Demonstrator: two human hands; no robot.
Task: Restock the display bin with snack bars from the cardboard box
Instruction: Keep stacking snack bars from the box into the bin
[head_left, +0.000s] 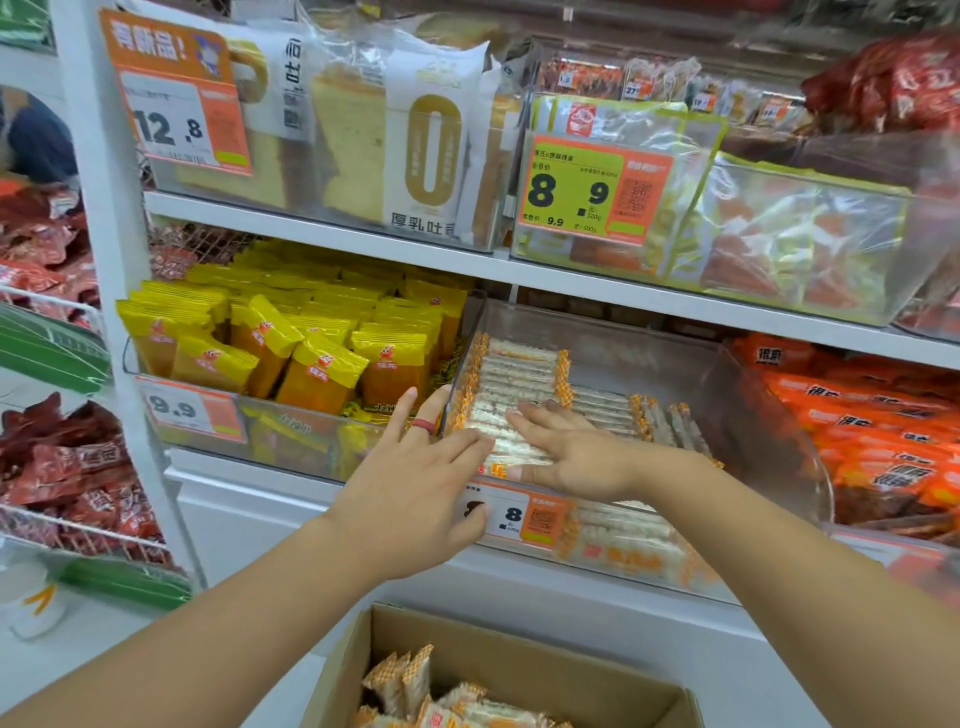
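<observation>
A clear plastic display bin (644, 364) on the middle shelf holds a neat row of white snack bars (519, 379) with orange checked ends. My right hand (566, 457) lies flat on the front bars, fingers straight. My left hand (415, 493), with a red ring, rests with spread fingers against the bin's front left corner and its price tag (519, 514). A cardboard box (519, 670) stands open below, with several of the same bars (415, 696) loose inside.
A bin of yellow snack packs (291, 348) sits left of the display bin and orange packs (872, 436) fill the bin to its right. Bread and bagged snacks occupy the shelf above. Wire baskets of red packs (57, 467) hang at the far left.
</observation>
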